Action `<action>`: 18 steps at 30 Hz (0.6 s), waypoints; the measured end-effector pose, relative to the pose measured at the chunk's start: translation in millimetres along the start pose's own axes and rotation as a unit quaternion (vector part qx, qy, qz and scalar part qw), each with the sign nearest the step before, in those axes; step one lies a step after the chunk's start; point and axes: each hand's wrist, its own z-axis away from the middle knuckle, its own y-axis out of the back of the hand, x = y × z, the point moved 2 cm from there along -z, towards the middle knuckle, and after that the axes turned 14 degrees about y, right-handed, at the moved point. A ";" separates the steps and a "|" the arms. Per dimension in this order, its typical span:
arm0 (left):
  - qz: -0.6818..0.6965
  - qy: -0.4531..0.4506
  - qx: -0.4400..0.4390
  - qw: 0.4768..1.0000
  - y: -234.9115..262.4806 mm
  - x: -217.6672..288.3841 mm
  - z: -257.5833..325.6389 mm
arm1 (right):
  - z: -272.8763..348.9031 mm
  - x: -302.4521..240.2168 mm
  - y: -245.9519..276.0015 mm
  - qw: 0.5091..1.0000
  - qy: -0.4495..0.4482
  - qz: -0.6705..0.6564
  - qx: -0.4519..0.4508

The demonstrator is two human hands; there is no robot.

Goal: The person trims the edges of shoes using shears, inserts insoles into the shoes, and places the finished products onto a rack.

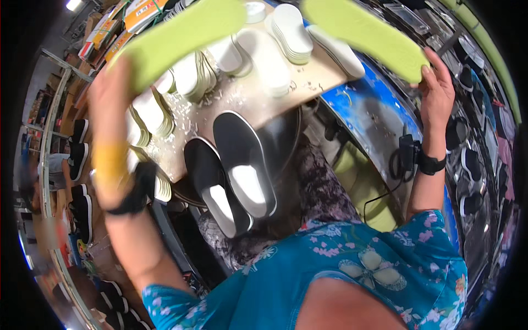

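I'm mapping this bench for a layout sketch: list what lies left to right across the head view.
Black shoes on the left racks → left hand holding a green insole → pair of black slip-on shoes → second green insole → right hand.

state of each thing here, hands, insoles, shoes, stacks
left hand: raised, gripping left green insole
right hand: raised, gripping right green insole
black slip-on shoes: a pair side by side, openings up, white linings showing
white insole stacks: piled on the worktable
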 end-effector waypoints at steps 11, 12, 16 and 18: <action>-0.075 0.372 0.153 0.912 136.9 -51.2 309.3 | 91.3 -89.9 -51.7 0.923 -0.167 -0.015 -0.346; -0.194 0.259 0.090 0.942 122.0 -55.9 315.2 | 99.7 -110.4 -63.7 0.917 0.021 0.037 -0.396; -0.401 0.047 -0.074 0.912 19.4 -5.4 345.8 | 171.6 -168.1 -98.5 0.765 0.502 -0.044 -0.401; -0.472 0.005 -0.148 0.869 -4.9 -34.5 327.2 | 201.2 -167.4 -119.1 0.732 0.541 -0.035 -0.413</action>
